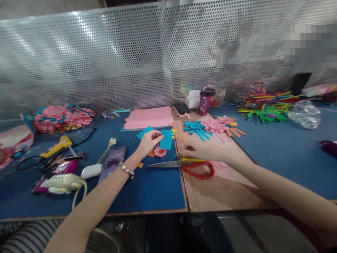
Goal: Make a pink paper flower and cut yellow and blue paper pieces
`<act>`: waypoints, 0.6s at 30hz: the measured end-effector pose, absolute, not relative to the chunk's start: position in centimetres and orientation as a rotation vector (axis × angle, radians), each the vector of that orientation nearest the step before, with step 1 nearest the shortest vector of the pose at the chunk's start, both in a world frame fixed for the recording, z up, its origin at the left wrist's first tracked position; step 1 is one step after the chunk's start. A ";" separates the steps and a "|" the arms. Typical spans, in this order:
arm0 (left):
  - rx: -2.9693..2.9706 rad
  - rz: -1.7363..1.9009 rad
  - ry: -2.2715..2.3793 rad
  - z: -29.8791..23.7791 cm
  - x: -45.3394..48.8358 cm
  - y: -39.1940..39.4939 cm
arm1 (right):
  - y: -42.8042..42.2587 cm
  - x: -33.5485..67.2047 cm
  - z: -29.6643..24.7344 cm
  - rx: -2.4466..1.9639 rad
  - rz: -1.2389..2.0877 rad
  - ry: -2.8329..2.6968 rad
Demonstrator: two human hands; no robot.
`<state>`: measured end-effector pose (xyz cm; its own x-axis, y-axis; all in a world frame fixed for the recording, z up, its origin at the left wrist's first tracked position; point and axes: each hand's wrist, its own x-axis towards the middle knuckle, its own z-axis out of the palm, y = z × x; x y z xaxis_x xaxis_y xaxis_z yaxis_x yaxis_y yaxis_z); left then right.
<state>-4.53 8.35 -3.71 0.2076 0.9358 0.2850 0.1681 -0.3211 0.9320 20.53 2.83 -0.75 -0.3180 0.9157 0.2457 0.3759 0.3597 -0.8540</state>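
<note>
My left hand [150,142] pinches a small blue paper piece [166,139] upright between thumb and fingers. Behind that hand lies another blue paper piece [144,132]. A pink paper flower [160,151] rests on the table just below the held piece. My right hand [196,150] hovers over the wooden board, blurred, and whether its fingers grip anything is unclear. Just under it lie large scissors [201,170] with red handles, blades pointing left. A yellow strip [193,159] shows between that hand and the scissors.
Behind my hands are a stack of pink paper [149,118], a blue paper bow [195,127], pink paper bows [217,126] and a purple cup [203,102]. At left are a yellow glue gun [58,146] and piled paper flowers [61,117]. A perforated metal panel [118,52] closes the back.
</note>
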 end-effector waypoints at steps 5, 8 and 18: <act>1.642 1.190 1.026 -3.7 -4.4 8.3 | 0.7 21.1 0.1 -1.236 0.499 -2.472; 1.624 1.185 0.999 -3.6 -4.1 8.0 | 1.3 18.7 -0.7 -1.224 0.172 -2.340; 1.558 1.134 0.921 -2.7 -4.0 7.3 | 3.5 15.8 -3.2 -1.035 0.312 -2.194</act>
<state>-4.00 7.33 -2.69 0.2817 0.9313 0.2308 0.0345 -0.2502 0.9676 15.83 3.54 -3.20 -0.4514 0.7524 0.4797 0.5891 0.6550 -0.4731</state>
